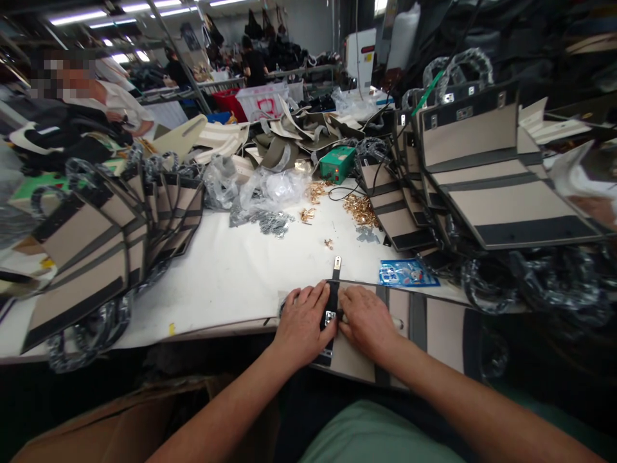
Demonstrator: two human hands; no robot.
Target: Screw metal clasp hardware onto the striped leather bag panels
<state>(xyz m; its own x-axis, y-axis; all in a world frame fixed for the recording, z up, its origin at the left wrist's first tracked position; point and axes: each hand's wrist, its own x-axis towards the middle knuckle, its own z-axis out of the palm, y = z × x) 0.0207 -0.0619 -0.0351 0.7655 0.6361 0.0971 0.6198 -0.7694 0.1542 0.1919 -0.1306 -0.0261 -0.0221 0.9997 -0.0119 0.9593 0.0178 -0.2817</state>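
A beige and dark panel (441, 328) lies at the table's front edge, with a dark strap (336, 273) sticking out past its far side. My left hand (303, 321) rests over the panel's left end, fingers bent slightly and thumb beside a small metal fitting (330, 317) on the dark band. Close to its right, my right hand (369, 321) is curled around a slim tool; the tool's pale end (398, 322) shows past the palm. Its other end is mostly hidden by the fingers.
Stacked panels with wrapped handles stand at left (91, 251) and right (515, 206). Brass pieces (361, 209), grey metal plates (274, 223), a green box (337, 164) with a cable and a blue packet (408, 272) lie beyond my hands. A person (113, 103) sits at back left.
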